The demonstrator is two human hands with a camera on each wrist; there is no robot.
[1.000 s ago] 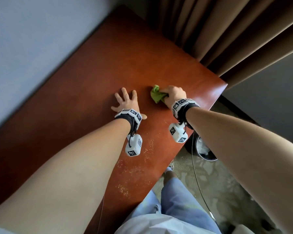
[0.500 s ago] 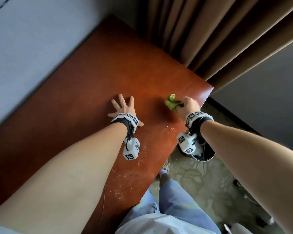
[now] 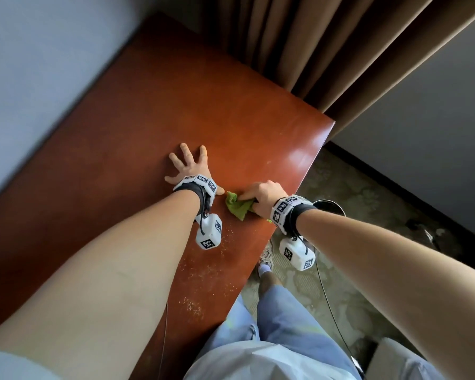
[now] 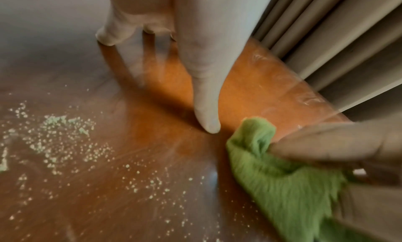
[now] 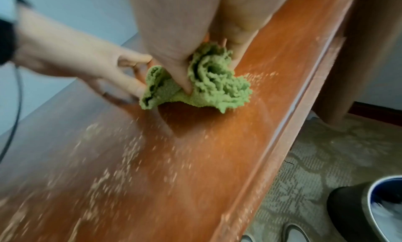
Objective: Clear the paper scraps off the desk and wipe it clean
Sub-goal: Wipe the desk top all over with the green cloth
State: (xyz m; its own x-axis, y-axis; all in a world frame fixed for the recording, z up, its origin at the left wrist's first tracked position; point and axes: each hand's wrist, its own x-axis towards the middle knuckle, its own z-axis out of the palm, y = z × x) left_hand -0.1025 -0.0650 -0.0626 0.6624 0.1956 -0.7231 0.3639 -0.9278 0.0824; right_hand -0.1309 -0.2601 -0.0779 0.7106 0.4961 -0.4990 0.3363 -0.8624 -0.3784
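Observation:
A reddish-brown wooden desk (image 3: pixel 154 111) fills the head view. My right hand (image 3: pixel 261 197) grips a crumpled green cloth (image 3: pixel 237 207) and presses it on the desktop near the front edge. The cloth (image 5: pixel 204 84) bunches under the fingers in the right wrist view, and the cloth (image 4: pixel 280 177) lies close beside my left thumb in the left wrist view. My left hand (image 3: pixel 188 167) rests flat on the desk with fingers spread, just left of the cloth. Fine pale crumbs (image 3: pixel 203 272) speckle the near part of the desktop; the crumbs (image 4: pixel 56 135) show clearly in the left wrist view.
Brown curtains (image 3: pixel 327 42) hang behind the desk's far right corner. A grey wall (image 3: pixel 39 50) runs along the left edge. A dark round bin (image 5: pixel 367 209) stands on the patterned carpet (image 3: pixel 368 193) just below the desk's front edge. My legs in blue trousers (image 3: pixel 280 319) stand beside it.
My right hand has drawn the green cloth back toward me and leftward, from the far middle of the desk to beside my left thumb. The left hand has stayed flat in place.

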